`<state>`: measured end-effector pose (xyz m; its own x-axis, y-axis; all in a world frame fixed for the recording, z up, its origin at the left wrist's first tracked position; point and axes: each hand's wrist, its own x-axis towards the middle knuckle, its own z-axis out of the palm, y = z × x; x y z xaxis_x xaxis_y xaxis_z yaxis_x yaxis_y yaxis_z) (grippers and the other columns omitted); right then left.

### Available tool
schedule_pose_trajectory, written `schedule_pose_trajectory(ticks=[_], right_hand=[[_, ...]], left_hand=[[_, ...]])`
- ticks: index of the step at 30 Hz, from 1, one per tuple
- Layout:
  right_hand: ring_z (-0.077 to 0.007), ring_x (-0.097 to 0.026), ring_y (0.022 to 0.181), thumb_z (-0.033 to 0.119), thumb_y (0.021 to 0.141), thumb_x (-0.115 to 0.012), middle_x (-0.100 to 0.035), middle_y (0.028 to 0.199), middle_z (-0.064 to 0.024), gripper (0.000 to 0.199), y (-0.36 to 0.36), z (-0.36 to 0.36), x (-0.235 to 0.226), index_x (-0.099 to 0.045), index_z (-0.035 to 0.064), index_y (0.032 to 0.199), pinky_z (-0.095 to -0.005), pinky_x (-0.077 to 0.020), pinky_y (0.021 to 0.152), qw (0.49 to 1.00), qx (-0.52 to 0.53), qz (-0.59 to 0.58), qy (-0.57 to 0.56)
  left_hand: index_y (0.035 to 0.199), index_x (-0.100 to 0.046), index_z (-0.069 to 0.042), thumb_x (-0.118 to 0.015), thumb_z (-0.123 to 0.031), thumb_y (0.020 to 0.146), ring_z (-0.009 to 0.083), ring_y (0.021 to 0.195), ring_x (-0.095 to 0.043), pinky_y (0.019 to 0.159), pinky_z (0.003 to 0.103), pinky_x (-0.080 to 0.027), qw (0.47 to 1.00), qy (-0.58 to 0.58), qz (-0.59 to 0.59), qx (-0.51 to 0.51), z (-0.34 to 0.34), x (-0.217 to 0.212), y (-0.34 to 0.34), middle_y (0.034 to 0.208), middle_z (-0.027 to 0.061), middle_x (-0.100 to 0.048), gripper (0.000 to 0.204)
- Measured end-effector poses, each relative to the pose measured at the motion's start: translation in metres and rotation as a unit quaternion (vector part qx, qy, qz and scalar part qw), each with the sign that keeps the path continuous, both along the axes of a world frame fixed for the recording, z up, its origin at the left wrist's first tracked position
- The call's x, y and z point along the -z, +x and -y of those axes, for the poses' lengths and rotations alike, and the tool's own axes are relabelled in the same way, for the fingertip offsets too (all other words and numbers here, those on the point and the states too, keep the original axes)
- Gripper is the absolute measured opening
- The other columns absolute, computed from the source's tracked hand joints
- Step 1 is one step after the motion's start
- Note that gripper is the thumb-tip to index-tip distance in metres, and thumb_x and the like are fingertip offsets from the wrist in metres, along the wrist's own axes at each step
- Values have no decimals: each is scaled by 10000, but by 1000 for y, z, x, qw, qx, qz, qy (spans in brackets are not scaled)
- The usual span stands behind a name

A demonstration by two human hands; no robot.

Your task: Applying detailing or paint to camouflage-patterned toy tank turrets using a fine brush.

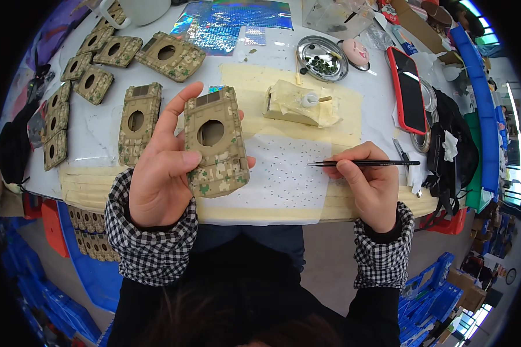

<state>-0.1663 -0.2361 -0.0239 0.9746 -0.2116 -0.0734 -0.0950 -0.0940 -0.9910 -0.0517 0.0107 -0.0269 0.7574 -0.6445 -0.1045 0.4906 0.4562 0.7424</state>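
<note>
My left hand [165,173] is closed around a model tank hull [221,155] with a tan and green pixel camouflage pattern and a round hole in its top. The thumb presses on the hull's side and the index finger sticks up. Between the thumb and fingers of my right hand [366,182] lies a pair of slim black tweezers [382,163], its fine tips pointing left. Below those tips a white sheet [255,217] is dotted with many tiny dark and shiny flecks. Just left of my left hand stands another camouflage hull [147,95].
More hulls [117,51] stand at the far left. Behind the sheet sits a tape-wrapped block [289,104] with a white nozzle. A round metal dish [342,72] holds dark green bits. A red-edged phone [410,87] and a craft knife [400,148] lie at the right; shiny foil [255,14] lies at the back.
</note>
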Motion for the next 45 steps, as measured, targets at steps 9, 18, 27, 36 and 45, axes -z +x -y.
schedule_pose_trajectory(ticks=[9,18,27,36,45], right_hand=[[-118,-620,816,18,888,-590,-633,871,-97,98,1,0,2,-576,-67,935,-229,-515,764,1000,-2,7,-6],[-119,-622,811,22,891,-587,-632,865,-92,95,0,0,2,-578,-65,928,-232,-518,766,1000,-4,8,-7],[-127,-630,795,32,896,-585,-637,854,-94,93,0,1,2,-575,-57,918,-235,-518,748,1000,1,11,-16],[-138,-644,790,43,903,-578,-642,853,-97,88,0,1,0,-573,-44,913,-234,-516,727,999,33,7,6],[-128,-630,791,44,896,-588,-637,846,-92,100,1,-1,2,-585,-52,923,-226,-508,728,999,10,8,-29]], left_hand=[[1458,-67,-59,-531,-162,776,383,978,-624,629,311,-575,1000,15,1,-1,0,-2,0,1353,304,-359,831],[1458,-72,-59,-524,-164,774,373,972,-629,628,306,-571,1000,18,2,-4,0,-4,-1,1354,301,-364,827],[1458,-67,-57,-528,-160,775,376,981,-625,635,311,-575,1000,18,7,1,-1,-2,-1,1357,304,-357,830],[1459,-73,-71,-514,-147,796,382,1005,-613,645,318,-574,1000,9,7,6,-2,-2,0,1368,297,-345,799],[1458,-76,-73,-507,-146,803,375,1019,-607,654,316,-572,1000,6,16,16,-3,-1,1,1367,289,-352,788]])
